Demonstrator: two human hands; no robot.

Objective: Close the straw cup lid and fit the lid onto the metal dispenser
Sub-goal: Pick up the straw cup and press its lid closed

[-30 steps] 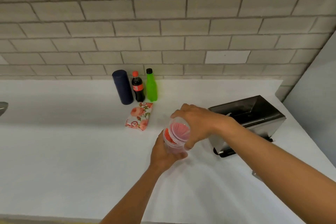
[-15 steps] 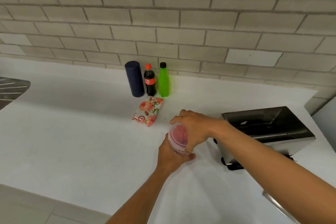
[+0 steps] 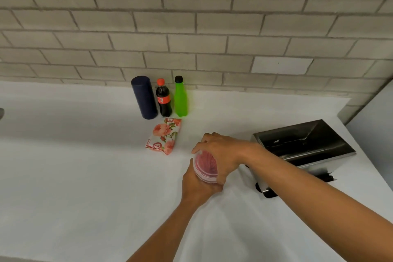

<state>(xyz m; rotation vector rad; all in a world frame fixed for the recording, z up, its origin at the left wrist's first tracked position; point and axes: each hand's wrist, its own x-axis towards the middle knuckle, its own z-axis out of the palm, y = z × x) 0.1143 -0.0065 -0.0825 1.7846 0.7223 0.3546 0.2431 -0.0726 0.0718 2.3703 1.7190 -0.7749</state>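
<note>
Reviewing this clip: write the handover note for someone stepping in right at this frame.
Left hand grips the straw cup from below, above the counter.
Right hand is wrapped over the cup's top; whether the lid is fully closed is hidden.
Metal dispenser sits just right of the hands, top open, no lid on it; its lid is not identifiable in view.
Left: confirm the cup is closed, then fit the dispenser lid.

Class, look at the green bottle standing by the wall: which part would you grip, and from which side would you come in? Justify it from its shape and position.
Grip the green bottle around its wider lower body, probably coming in from its right. It stands upright, the body widens below a slim neck, and the cola bottle stands close on its left, with the wall behind and the floral packet in front; its right side is open counter.
</note>
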